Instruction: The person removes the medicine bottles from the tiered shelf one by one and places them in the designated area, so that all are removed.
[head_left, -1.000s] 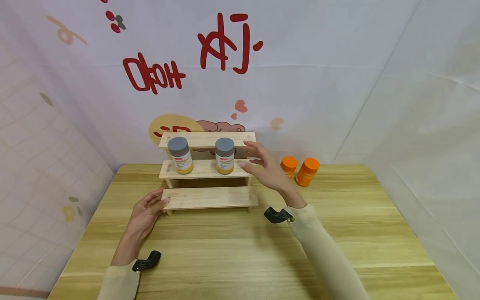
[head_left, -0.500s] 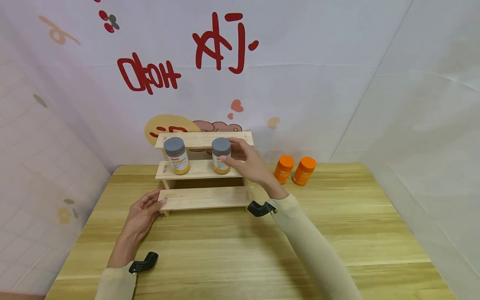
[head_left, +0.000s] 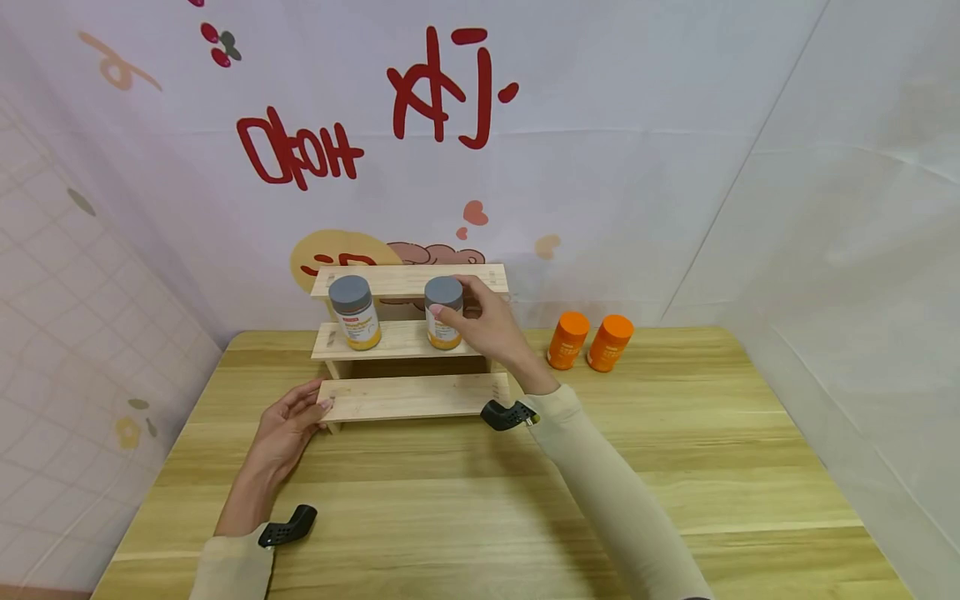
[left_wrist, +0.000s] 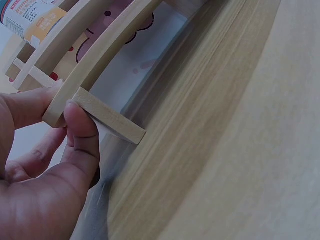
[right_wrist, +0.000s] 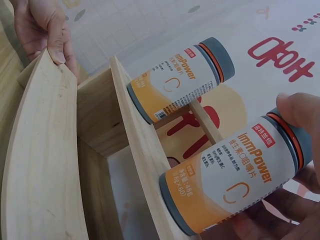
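A three-step wooden rack (head_left: 412, 398) stands against the back wall. Two grey-lidded vitamin bottles, with white and yellow labels, are upright on its middle step: a left bottle (head_left: 356, 315) and a right bottle (head_left: 442, 329). My right hand (head_left: 491, 327) grips the right bottle near its lid, thumb in front and fingers behind; in the right wrist view the bottle (right_wrist: 235, 175) still meets the step. At the left end of the lowest step, my left hand (head_left: 287, 425) pinches the board (left_wrist: 100, 57) between thumb and fingers.
Two orange bottles, a nearer-left one (head_left: 567, 340) and another (head_left: 610, 342), stand on the wooden table (head_left: 675, 433) right of the rack. White printed cloth walls (head_left: 600, 150) enclose the back and sides.
My right hand has moved left from beside the rack's right end and taken hold of the right grey-lidded bottle. My left hand keeps its pinch on the lowest step.
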